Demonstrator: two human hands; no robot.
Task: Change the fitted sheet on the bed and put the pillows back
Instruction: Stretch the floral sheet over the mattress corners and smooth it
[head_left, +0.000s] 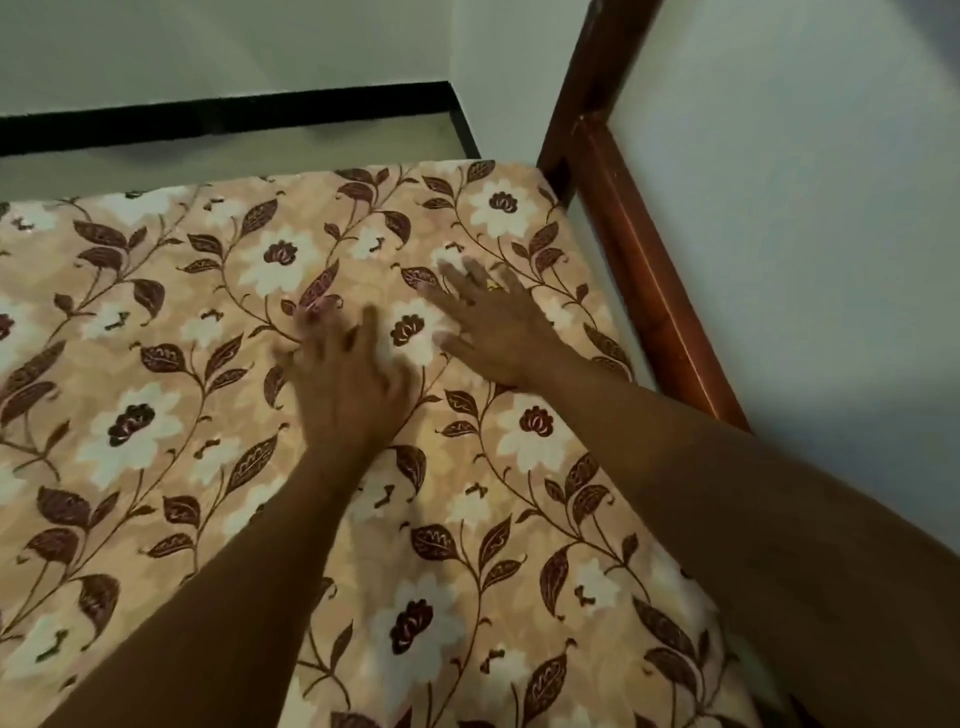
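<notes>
A tan fitted sheet (156, 415) printed with white flowers and dark brown leaves covers the mattress and fills most of the view. It lies smooth up to the far right corner. My left hand (348, 384) rests flat on the sheet near the middle, fingers spread and blurred. My right hand (493, 327) presses flat on the sheet beside it, closer to the far right corner, fingers straight and spread, with a ring on one finger. No pillows are in view.
A reddish-brown wooden bed frame (654, 291) runs along the right side, with a post rising at the far corner. White walls (805, 208) stand behind and to the right. A strip of floor with a black skirting (234, 117) lies beyond the mattress.
</notes>
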